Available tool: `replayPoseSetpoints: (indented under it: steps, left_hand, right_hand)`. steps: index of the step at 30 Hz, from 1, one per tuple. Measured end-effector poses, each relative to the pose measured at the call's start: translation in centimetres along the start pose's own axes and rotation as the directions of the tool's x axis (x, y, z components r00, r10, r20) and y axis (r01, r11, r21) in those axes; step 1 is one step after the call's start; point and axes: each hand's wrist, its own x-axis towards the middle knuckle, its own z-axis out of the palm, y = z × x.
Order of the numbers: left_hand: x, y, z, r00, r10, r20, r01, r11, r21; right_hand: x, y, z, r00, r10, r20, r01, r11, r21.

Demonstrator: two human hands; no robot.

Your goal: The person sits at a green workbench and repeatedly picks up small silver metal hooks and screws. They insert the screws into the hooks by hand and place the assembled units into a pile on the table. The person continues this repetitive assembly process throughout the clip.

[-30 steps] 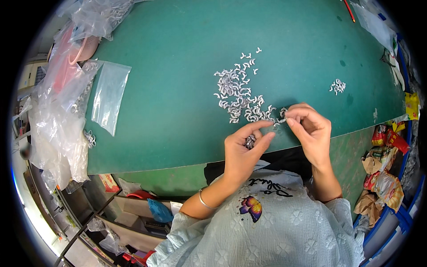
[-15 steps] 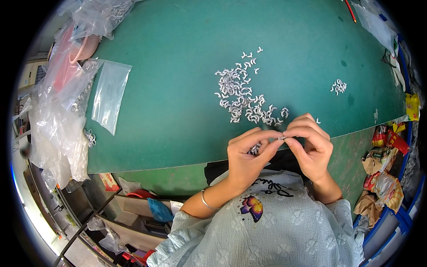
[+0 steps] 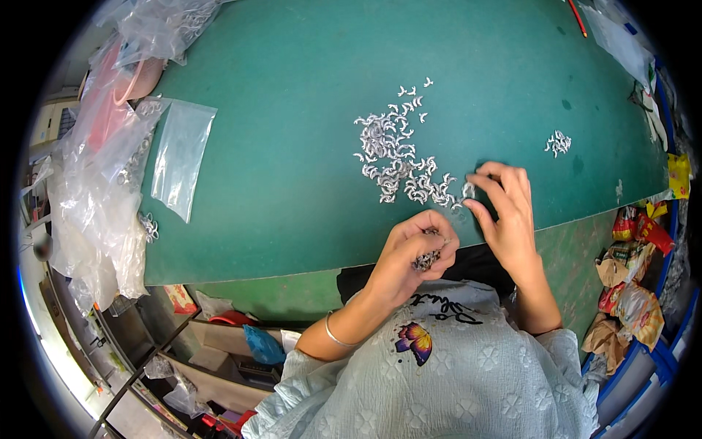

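My left hand [image 3: 412, 251] is curled shut over a bunch of small silver metal pieces [image 3: 426, 260] at the near edge of the green table [image 3: 292, 132]. My right hand [image 3: 505, 208] reaches out over the table, and its fingertips pinch at the near right end of a scattered pile of silver metal pieces [image 3: 398, 157]. A second, small heap of the same pieces [image 3: 558, 143] lies further right, apart from both hands.
An empty clear plastic bag [image 3: 179, 166] lies flat on the table's left part. More crumpled clear bags [image 3: 95, 197] hang over the left edge. Snack wrappers [image 3: 629, 271] pile up at the lower right. A red pen [image 3: 576, 17] lies at the far right.
My hands were joined at the table's edge; now they are apart. My right hand has moved up to the pile, and my left hand has dropped back with its bunch.
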Motion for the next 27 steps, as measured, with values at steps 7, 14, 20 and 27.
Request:
replayPoseSetpoints:
  steps: [7, 14, 20, 27]
  left_hand:
    - [-0.4, -0.2, -0.1, 0.997, 0.063, -0.042, -0.057, 0.988, 0.142]
    - [-1.4, 0.1, -0.1, 0.954, 0.226, -0.199, -0.200, 0.969, 0.143]
    - [-2.4, 1.2, -1.7, 0.948, 0.223, -0.226, -0.211, 0.974, 0.076]
    - [-2.4, 2.3, -1.4, 0.943, 0.237, -0.233, -0.215, 0.970, 0.114]
  right_hand:
    - [-0.2, 0.7, 0.9, 0.997, -0.074, -0.030, 0.075, 0.996, 0.057]
    - [2.6, -2.6, 2.0, 0.944, -0.287, 0.163, 0.256, 0.949, 0.184]
    - [3.1, -0.4, 2.3, 0.967, -0.235, 0.102, 0.234, 0.972, 0.022]
    - [6.9, -3.7, 4.7, 0.932, -0.295, 0.212, 0.277, 0.955, 0.111]
